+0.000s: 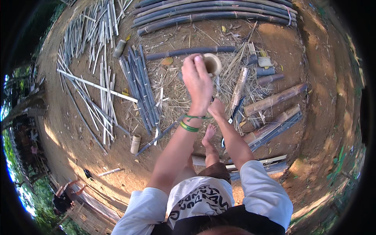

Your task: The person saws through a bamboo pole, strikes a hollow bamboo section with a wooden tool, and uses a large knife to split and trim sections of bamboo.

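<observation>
Out in front of me an upright bamboo section (pixel 214 73) shows its pale, hollow open end. My left hand (pixel 196 76) is closed over its left rim, with green bands round the wrist. Nearer to me and lower, my right hand (pixel 217 108) is closed in a fist. A small dark piece, perhaps a handle, shows at its upper left; the rest of it is hidden. On the ground right of that hand lies a slender dark tool (pixel 235 113) with a pale part, beside a split bamboo piece (pixel 239 88).
Dark bamboo poles (pixel 211 16) lie across the far side. Split strips (pixel 88 37) spread at the far left, with bundled dark strips (pixel 139 84) nearer. Bamboo lengths (pixel 276 100) lie to the right. My bare foot (pixel 209 134) is close below my right hand. Another person (pixel 64 199) is at lower left.
</observation>
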### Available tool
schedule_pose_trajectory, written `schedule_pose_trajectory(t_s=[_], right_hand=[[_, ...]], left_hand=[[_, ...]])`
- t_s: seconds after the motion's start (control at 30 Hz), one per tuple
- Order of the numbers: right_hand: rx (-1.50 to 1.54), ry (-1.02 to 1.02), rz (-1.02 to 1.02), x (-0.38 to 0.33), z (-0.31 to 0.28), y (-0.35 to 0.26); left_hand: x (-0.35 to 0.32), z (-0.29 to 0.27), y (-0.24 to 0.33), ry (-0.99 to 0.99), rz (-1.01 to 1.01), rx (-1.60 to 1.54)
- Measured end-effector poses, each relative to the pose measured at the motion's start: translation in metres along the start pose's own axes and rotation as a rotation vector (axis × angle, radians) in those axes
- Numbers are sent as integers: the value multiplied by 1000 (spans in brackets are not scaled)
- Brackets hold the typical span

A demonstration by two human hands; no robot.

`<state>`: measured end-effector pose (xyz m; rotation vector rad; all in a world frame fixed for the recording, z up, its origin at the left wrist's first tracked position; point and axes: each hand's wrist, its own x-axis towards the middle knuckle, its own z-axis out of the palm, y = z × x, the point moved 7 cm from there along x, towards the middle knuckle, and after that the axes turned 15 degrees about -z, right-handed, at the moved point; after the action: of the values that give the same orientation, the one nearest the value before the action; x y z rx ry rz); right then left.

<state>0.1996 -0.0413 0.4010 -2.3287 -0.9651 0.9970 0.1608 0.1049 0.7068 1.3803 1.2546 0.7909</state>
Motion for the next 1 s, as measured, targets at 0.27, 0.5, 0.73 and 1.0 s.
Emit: schedule_pose_trajectory(t_s=[0.27, 0.5, 0.73, 1.0], right_hand=[[2, 109, -127, -3, 37, 19], [34, 40, -38, -24, 27, 35], [133, -8, -1, -16, 31, 30], [426, -47, -45, 5, 56, -15]], left_hand=[[-4, 11, -10, -120, -287, -359], [-20, -13, -9, -237, 20, -213], [-21, -20, -28, -263, 37, -206], [4, -29, -26, -191, 82, -203]])
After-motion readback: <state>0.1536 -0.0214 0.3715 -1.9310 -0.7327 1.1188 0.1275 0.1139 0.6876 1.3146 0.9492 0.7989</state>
